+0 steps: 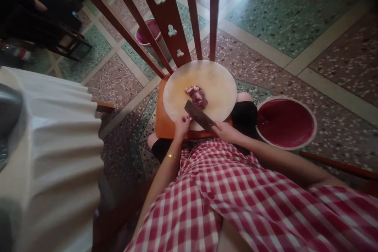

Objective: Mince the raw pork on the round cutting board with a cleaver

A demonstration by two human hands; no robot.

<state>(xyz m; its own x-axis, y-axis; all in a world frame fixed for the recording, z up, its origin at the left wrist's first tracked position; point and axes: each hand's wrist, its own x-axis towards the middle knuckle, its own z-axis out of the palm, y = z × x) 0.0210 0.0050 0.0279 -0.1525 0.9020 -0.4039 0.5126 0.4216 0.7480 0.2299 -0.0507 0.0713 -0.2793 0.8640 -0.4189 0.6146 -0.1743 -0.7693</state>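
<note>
A round, pale cutting board (pixel 220 82) lies on the seat of a wooden chair (pixel 162 128). Near the board's middle sits a small heap of dark red meat pieces (pixel 197 96). My right hand (pixel 225 130) is closed around the handle of a cleaver (pixel 201 116), whose dark blade slants across the board just on the near side of the heap. At the near left of the board, my left hand (pixel 182 126) has its fingers pinched beside the blade, on a small bit of meat (pixel 189 118) that is partly hidden by the fingers.
A red-lined bucket (pixel 286 123) stands on the floor to the right. Another bucket (pixel 152 33) is behind the upright slats of the chair back (pixel 174 27). On the left is a table with a pale, pleated cloth (pixel 65 145). A seated person (pixel 35 2) is at the upper left.
</note>
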